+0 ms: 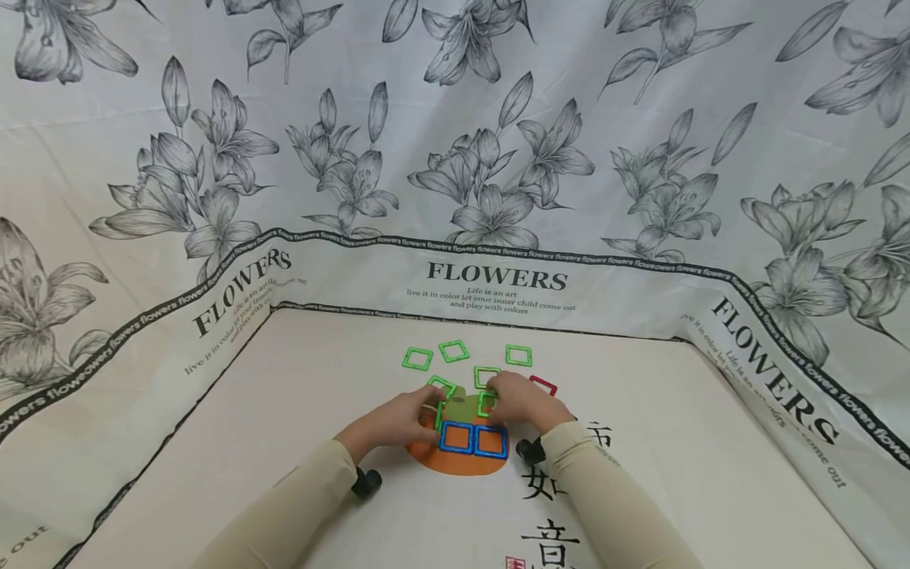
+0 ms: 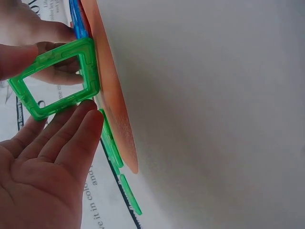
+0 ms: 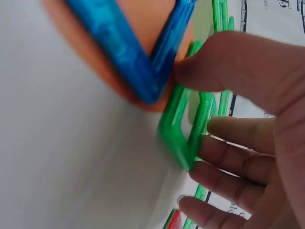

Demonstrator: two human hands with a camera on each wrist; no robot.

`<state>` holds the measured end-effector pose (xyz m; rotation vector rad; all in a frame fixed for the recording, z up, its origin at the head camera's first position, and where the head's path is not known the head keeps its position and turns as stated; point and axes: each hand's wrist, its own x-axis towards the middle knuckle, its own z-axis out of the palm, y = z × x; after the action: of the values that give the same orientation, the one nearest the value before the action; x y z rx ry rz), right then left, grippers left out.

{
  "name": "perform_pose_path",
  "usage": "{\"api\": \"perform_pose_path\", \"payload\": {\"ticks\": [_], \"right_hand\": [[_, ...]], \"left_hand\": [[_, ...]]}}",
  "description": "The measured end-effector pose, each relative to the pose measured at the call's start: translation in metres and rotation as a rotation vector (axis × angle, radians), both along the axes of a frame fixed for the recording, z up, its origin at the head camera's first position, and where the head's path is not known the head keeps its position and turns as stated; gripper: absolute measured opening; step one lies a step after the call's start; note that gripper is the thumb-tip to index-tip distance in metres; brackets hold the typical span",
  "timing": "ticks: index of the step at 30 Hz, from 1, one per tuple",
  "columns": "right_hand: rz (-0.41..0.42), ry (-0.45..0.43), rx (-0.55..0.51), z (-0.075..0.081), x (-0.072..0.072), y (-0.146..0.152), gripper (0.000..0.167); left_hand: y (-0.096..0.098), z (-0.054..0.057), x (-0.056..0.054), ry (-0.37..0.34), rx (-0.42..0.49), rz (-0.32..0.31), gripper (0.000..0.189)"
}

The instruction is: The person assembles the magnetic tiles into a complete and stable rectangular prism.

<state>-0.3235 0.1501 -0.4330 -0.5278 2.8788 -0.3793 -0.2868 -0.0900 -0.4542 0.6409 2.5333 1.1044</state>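
Green tile (image 2: 90, 71) is just below centre in the head view, pinched on edge by the left hand (image 1: 400, 419), probably so it doesn't tip. Right hand (image 1: 522, 401) grips another green tile (image 3: 171, 119) near two blue tiles (image 1: 474, 440), likely for control.

"FLOWERS" (image 1: 498, 276) stands 3 times on the cloth (image 1: 626, 296)
"Life is an art" (image 1: 492, 292) beneath; 如 (image 1: 544, 480) and 音 (image 1: 550, 542) mark the tabletop (image 1: 284, 411)

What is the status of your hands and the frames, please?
Left hand holding one green frame. Right hand holding another green frame. Blue frames side by side. Nothing visibly blocking.
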Motion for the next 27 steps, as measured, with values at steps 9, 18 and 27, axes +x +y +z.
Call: {"api": "perform_pose_path", "payload": {"ticks": [9, 18, 27], "right_hand": [[0.010, 0.053, -0.014, -0.002, 0.005, 0.008, 0.047], [0.001, 0.077, -0.018, -0.006, 0.007, 0.020, 0.064], [0.039, 0.141, -0.034, -0.007, 0.010, 0.029, 0.051]], "left_hand": [[0.001, 0.001, 0.001, 0.002, 0.009, -0.009, 0.061], [0.001, 0.001, 0.001, 0.002, 0.011, -0.010, 0.061], [0.001, 0.002, 0.001, -0.007, 0.006, 0.002, 0.062]]}}
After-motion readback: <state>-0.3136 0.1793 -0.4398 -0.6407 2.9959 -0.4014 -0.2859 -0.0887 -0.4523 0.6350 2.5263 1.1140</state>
